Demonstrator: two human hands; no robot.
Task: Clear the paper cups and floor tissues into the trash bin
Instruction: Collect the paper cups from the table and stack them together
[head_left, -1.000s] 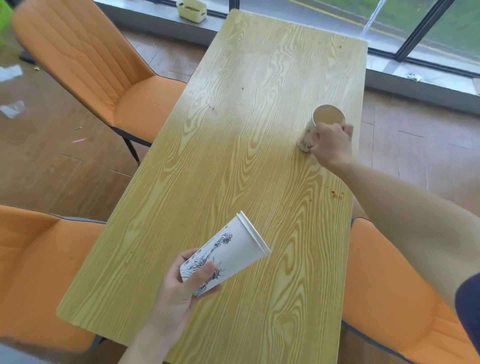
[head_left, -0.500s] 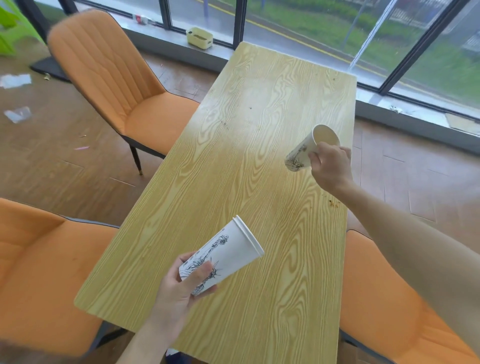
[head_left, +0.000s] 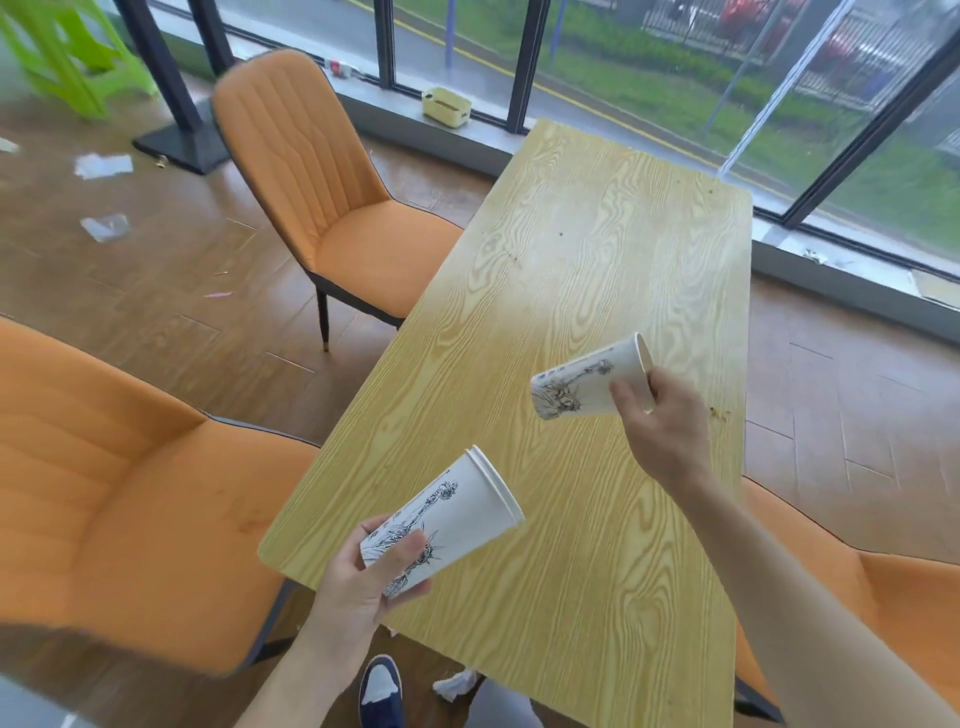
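Note:
My left hand grips a stack of white paper cups with black line drawings, tilted with the rims up and to the right, over the near end of the wooden table. My right hand holds a single paper cup of the same print near its rim, lying almost sideways above the table, its bottom pointing left. A crumpled white tissue lies on the floor under the table's near edge. More white tissues and a clear scrap lie on the floor at far left. No trash bin is in view.
Orange chairs stand left of the table, at near left and at right. A yellow-green box sits on the window sill. A green plastic stool stands far left. My shoe shows below. Crumbs dot the table.
My right hand has lifted the single cup off the table and brought it nearer, turning it onto its side. The view has pulled back and tilted up. My left hand keeps its stack.

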